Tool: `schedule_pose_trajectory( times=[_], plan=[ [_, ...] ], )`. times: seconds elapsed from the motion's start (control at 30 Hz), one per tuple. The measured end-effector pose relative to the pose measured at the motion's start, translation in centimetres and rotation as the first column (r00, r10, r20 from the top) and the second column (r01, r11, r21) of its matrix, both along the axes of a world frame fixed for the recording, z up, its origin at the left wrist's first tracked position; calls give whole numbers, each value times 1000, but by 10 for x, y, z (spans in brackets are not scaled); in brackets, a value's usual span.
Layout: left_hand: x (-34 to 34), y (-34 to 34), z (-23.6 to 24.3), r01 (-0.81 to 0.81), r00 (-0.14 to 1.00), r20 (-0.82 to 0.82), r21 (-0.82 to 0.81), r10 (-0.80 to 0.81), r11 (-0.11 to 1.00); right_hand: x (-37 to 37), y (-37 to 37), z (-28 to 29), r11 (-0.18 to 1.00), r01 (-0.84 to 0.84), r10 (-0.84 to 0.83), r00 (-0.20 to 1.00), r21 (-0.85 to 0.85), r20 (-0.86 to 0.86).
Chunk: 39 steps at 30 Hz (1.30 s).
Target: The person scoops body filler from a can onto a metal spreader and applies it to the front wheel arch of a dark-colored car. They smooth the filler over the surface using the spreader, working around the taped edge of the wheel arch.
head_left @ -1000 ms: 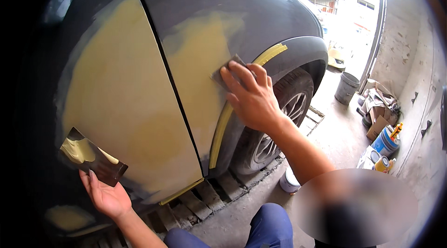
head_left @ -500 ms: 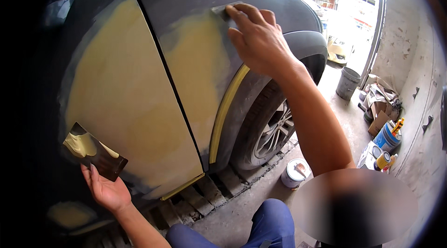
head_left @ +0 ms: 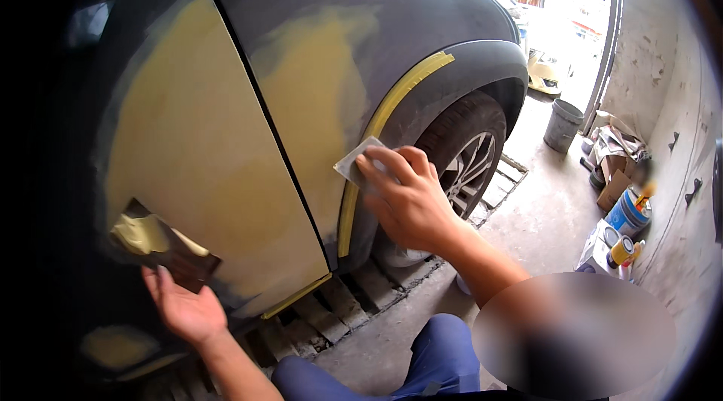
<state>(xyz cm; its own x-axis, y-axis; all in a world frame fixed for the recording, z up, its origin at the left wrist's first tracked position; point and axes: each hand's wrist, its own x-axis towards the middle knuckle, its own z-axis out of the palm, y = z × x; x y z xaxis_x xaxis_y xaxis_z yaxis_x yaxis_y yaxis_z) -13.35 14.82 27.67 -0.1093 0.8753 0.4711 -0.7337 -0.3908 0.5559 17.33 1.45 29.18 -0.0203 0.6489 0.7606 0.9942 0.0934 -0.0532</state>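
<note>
My left hand supports a dark flat putty board from below, its thumb and fingers at the lower edge. A mound of pale yellow body filler sits at one end of the board, with more smeared along an edge. In my right hand, fingers pinch a small grey putty spreader, held over the yellow masking tape along the wheel arch. Both the car's door and the rear panel carry broad yellowish filler patches with greyish, feathered edges.
The rear wheel stands beside a slatted floor grate. Along the right wall are a dark bucket, a heap of cardboard and paper, a blue-and-white can and a yellow tin.
My right hand has come down from the upper rear panel to the wheel arch with the spreader. My left hand and the putty board have shifted slightly right.
</note>
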Motion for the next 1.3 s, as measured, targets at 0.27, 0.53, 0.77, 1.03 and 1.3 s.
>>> schedule_pose_trajectory(
  times=[0.27,0.53,0.77,1.03,1.3],
  plan=[
    [85,-88,-15,470,882,57,-33,-468,882,-32,-26,-32,636,-764,675,484,107,-557],
    [84,-77,-1,305,950,-98,97,-296,947,-31,-38,5,946,-299,319,927,123,-198],
    [93,-68,-9,228,972,-94,142,-216,963,-45,-36,1,967,-251,254,966,-51,55],
    [6,1,3,-134,991,-1,209,137,969,57,14,87,964,192,-193,981,185,-11],
    [-7,38,-4,-254,967,72,126,246,959,49,44,149,954,276,-282,959,114,40]
  ],
)
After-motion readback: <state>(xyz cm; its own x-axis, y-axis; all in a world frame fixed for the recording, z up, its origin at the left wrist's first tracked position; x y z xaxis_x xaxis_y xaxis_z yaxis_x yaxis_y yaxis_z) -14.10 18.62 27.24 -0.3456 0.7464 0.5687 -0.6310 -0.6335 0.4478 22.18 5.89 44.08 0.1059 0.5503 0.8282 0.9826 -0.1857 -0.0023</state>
